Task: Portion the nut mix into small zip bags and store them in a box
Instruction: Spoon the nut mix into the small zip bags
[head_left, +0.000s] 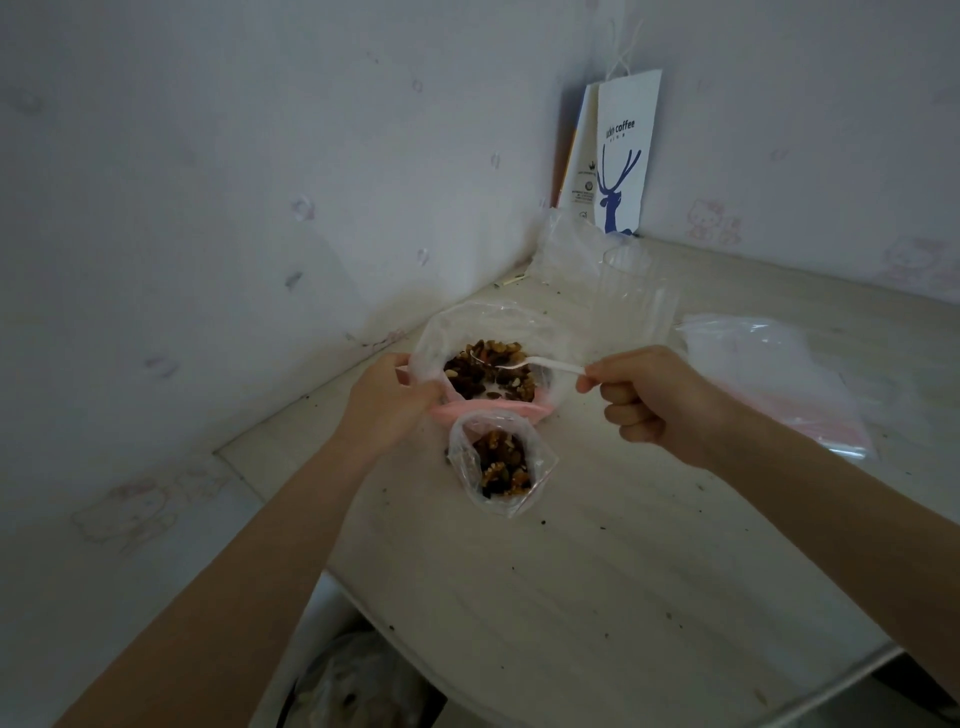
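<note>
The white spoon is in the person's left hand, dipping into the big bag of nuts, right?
Wrong hand. The head view shows the white spoon pinched in the right hand, dipping into the big bag of nuts. The left hand grips that bag's rim.

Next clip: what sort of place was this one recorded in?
Likely a room in a home, not a commercial kitchen: a light wooden table pushed into a corner, wallpaper with faint cartoon cats, and a coffee-shop paper bag leaning against the wall.
</note>
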